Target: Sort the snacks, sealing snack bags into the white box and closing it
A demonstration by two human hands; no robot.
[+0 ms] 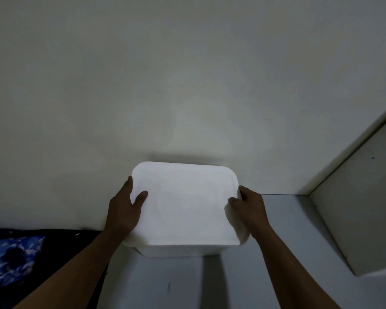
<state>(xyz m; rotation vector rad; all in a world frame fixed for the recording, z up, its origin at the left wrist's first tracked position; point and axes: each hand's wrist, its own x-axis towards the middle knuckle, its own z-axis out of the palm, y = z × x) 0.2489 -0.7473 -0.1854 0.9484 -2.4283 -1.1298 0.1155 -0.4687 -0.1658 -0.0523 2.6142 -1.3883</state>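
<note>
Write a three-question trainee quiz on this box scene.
1. True or false: the lid sits on top of the white box.
2. Of the left hand and right hand, which grips the lid's edge? A) left only B) right only C) both
3. Fill in: the blue patterned cloth lies to the box's ____ side.
Key: 1 true; 2 C; 3 left.

Head view, angled down, close above white box (183, 208)
</note>
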